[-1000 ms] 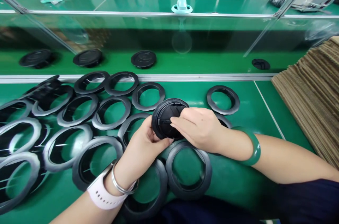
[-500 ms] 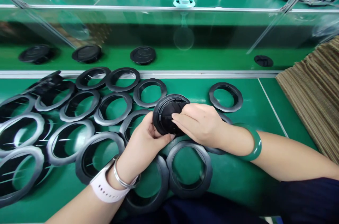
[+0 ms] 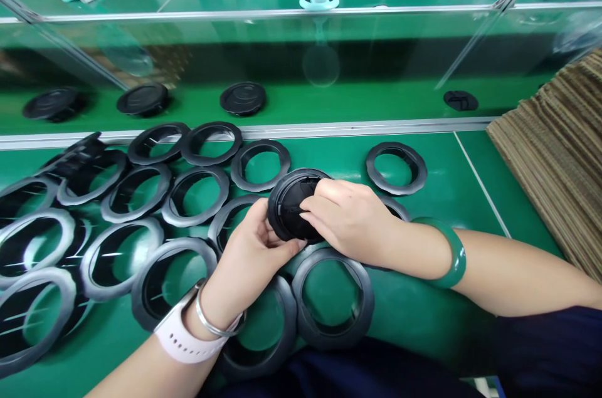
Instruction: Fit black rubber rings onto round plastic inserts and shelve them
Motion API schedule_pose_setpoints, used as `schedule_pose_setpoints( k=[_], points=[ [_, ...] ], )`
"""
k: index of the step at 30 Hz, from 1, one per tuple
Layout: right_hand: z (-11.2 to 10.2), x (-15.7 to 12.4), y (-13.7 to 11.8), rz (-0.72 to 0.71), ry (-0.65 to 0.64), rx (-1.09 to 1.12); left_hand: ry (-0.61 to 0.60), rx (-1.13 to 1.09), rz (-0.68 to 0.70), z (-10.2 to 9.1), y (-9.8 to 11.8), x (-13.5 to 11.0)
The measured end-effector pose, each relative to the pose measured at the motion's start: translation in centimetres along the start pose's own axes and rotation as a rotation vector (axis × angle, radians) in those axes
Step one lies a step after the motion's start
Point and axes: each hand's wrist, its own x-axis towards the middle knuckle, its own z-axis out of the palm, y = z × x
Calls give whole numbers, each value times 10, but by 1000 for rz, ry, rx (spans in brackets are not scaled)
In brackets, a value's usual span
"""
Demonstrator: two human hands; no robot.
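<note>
Both of my hands hold one round black plastic cover (image 3: 292,200) tilted up above the green table (image 3: 446,166). My left hand (image 3: 249,257), with a white watch and a metal bangle on the wrist, grips its lower left rim. My right hand (image 3: 350,219), with a green bangle on the wrist, lies over its right side with fingers pressed on the inner face. Several black plastic rings (image 3: 195,194) lie flat around and under my hands, one ring (image 3: 333,298) just below them.
Three finished black covers (image 3: 243,98) sit on the conveyor strip behind a metal rail (image 3: 329,130), a smaller black part (image 3: 459,99) farther right. A stack of brown cardboard (image 3: 559,147) fills the right side. A lone ring (image 3: 396,167) lies right of my hands.
Both hands stay on the black cover; my right fingers have shifted slightly across its face. The view has moved a little.
</note>
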Motion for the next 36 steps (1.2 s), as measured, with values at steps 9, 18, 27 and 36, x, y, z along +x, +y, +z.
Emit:
schedule_pose_setpoints(
  k=[9,18,27,36],
  points=[
    [-4,1,0,48,-96,6,5,71,-13,-1,-1,-2],
    [6,2,-5,-59,45,-17,47,65,-47,-5,-4,2],
    [4,2,-3,-97,66,-25,3,-60,-37,-5,-1,5],
    [5,1,-6,-43,37,-12,-11,-96,-35,-3,-1,3]
  ],
)
